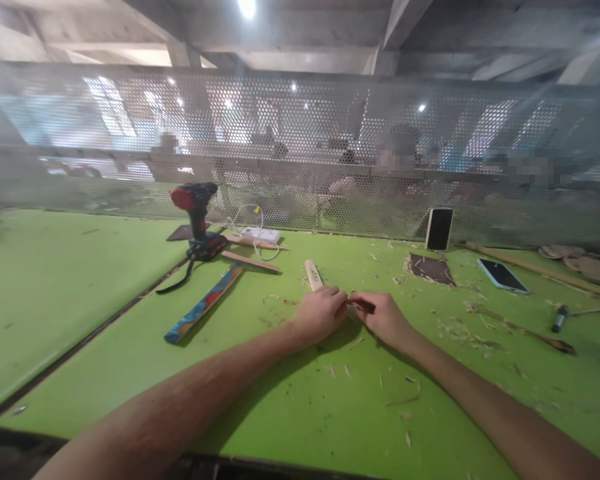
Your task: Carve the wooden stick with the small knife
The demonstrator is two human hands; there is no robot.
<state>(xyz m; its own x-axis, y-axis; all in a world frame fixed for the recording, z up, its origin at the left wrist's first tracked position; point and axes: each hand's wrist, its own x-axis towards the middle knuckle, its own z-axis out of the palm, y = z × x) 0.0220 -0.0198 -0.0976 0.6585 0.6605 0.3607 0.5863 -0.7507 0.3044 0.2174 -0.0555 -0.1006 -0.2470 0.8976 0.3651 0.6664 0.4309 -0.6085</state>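
My left hand (323,313) is closed, and a pale wooden strip (313,273) with a green mark sticks out beyond its knuckles. The strip's near part is hidden under the fingers. Close beside it, my right hand (383,319) is closed in a pinch, its fingertips almost meeting those of the left. Something small and reddish shows between the two hands, too little of it visible to name. Both hands are low over the green tabletop (290,413), with thin wood shavings (330,370) scattered around them.
Left of my hands are a blue-painted wooden strip (205,307), a plain strip (250,261) and a cordless drill (197,220). A white power strip (260,235) lies behind. To the right are brown sandpaper (431,268), two phones (440,229) (503,275) and a wooden spoon (535,335). Perforated mesh (300,193) stands behind.
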